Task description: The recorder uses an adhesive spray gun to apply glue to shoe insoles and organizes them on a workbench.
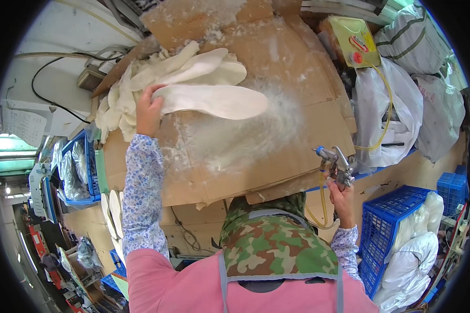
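Left hand (149, 112): fingers pinch the heel end of a white insole (214, 100), held flat above the cardboard surface (277, 135), beside the insole pile (156, 78). Right hand (342, 195): fingers wrapped round a spray gun (335, 164), aimed toward the insole, yellow hose (324, 208) trailing below.

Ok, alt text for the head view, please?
The left hand holds a white insole over spattered cardboard while the right hand aims a spray gun at it. More insoles are piled behind.
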The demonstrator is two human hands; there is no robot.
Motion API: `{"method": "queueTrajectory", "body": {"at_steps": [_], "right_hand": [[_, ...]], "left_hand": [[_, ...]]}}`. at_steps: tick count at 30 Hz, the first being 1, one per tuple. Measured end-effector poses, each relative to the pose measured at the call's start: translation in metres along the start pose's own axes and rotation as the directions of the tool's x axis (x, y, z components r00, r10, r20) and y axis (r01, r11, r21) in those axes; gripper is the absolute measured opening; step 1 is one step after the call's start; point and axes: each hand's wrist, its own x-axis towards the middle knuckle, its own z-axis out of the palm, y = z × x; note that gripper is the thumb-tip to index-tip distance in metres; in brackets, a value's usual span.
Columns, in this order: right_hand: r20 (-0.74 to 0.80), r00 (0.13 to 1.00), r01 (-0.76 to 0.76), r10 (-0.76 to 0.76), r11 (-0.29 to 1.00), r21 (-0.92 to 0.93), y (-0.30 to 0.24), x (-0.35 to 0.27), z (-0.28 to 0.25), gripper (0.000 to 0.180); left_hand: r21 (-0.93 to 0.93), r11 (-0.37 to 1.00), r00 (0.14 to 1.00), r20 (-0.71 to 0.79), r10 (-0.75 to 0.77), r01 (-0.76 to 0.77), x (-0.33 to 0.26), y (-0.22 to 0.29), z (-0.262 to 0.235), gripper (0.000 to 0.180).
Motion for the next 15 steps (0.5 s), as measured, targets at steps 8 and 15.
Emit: {"method": "queueTrajectory", "body": {"at_steps": [8, 15], "right_hand": [[0.04, 0.997, -0.059, 0.059, 0.998, 0.006, -0.012, -0.009, 0.027, 0.02], [-0.01, 1.0, 0.021, -0.021, 0.998, -0.057, -0.004, -0.022, 0.042, 0.02]], "left_hand": [[0.616, 0.779, 0.988, -0.153, -0.029, 0.119, -0.004, -0.164, -0.059, 0.015], [0.161, 0.986, 0.999, 0.028, 0.035, -0.039, -0.019, -0.034, -0.024, 0.02]]}}
